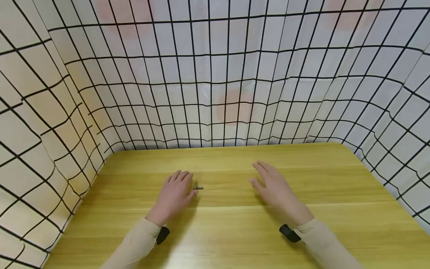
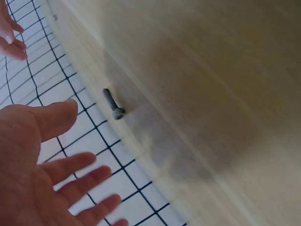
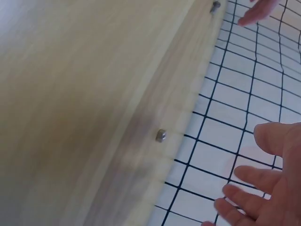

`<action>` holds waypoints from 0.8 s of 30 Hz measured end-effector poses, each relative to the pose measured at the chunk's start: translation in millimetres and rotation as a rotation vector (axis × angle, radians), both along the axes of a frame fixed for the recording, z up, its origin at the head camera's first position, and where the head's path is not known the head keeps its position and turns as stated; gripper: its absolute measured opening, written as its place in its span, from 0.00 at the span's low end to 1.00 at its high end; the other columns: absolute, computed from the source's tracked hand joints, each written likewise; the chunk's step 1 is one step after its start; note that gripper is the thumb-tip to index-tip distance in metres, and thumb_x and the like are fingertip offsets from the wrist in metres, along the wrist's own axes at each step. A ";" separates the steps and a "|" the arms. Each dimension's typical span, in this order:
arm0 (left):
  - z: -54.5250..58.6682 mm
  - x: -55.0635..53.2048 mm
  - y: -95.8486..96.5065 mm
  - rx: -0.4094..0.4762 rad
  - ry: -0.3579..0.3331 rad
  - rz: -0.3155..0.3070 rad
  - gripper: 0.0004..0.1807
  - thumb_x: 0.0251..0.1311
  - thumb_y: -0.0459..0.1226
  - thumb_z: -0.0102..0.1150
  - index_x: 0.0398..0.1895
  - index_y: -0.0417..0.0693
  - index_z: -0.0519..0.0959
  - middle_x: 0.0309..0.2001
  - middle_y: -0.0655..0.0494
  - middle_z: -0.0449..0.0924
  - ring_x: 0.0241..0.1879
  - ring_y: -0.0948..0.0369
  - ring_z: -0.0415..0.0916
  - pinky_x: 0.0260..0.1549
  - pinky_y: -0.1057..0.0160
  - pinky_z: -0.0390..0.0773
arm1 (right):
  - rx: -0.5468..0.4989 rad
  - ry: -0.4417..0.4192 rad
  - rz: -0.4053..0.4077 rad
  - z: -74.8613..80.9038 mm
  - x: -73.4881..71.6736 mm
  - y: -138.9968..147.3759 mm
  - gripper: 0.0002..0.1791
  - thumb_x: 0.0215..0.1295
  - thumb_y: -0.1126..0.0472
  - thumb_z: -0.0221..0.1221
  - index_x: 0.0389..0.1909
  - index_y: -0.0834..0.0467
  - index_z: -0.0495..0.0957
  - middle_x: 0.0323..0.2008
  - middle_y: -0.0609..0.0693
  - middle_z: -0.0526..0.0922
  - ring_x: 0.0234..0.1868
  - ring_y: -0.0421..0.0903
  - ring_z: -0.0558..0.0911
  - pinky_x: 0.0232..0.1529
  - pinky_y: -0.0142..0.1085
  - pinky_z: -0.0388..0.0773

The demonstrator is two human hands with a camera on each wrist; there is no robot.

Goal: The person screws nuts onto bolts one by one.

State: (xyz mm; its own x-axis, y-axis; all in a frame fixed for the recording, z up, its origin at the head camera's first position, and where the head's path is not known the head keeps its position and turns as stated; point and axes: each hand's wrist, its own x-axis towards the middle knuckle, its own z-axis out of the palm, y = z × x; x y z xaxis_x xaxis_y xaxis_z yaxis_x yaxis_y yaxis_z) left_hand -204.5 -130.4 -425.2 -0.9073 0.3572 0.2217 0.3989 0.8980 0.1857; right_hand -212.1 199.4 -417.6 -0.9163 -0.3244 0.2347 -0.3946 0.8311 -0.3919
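A dark metal socket-head bolt (image 1: 199, 188) lies on its side on the wooden tabletop, just right of my left hand (image 1: 176, 192). In the left wrist view the bolt (image 2: 113, 104) shows its round head and straight shank, apart from the spread fingers. My right hand (image 1: 274, 188) hovers with fingers extended and thumb out, holding nothing. Beside it on the wood sits a small metal nut (image 3: 161, 135), clearly seen in the right wrist view. From the head, that nut is mostly hidden by the right thumb.
The yellow wooden table (image 1: 221, 231) extends under both hands. White sheeting with a black grid (image 1: 218, 86) rises along its back and sides. Each wrist wears a black device, such as the one on the right wrist (image 1: 289, 233).
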 end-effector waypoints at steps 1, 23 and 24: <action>0.1 -1.1 -0.7 0.021 0.002 -0.019 0.30 0.65 0.48 0.62 0.64 0.41 0.72 0.63 0.45 0.72 0.66 0.43 0.63 0.64 0.43 0.61 | -0.009 -0.001 0.007 -0.5 -1.3 1.2 0.32 0.75 0.51 0.52 0.72 0.64 0.60 0.72 0.63 0.59 0.71 0.64 0.58 0.68 0.59 0.53; -2.7 -21.3 -10.7 0.411 -0.198 -0.044 0.13 0.55 0.31 0.71 0.43 0.39 0.84 0.45 0.50 0.82 0.49 0.49 0.76 0.51 0.48 0.73 | -0.185 -0.076 0.134 -10.0 -25.8 26.6 0.21 0.71 0.62 0.59 0.62 0.62 0.74 0.57 0.55 0.78 0.53 0.54 0.79 0.52 0.50 0.76; -3.2 -22.3 -11.6 0.426 -0.214 -0.039 0.12 0.55 0.31 0.71 0.43 0.40 0.84 0.44 0.51 0.82 0.49 0.50 0.76 0.51 0.48 0.74 | -0.188 -0.086 0.144 -10.7 -27.4 27.8 0.21 0.70 0.62 0.59 0.62 0.62 0.74 0.57 0.55 0.78 0.53 0.54 0.79 0.52 0.50 0.76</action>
State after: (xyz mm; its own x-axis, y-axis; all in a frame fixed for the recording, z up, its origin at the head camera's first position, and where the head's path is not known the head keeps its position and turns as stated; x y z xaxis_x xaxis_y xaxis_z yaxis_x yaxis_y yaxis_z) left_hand -226.8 -142.0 -428.4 -0.9364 0.3094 0.1658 0.3434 0.7093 0.6157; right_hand -239.5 227.2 -428.3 -0.8830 -0.4111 0.2265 -0.4623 0.6779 -0.5717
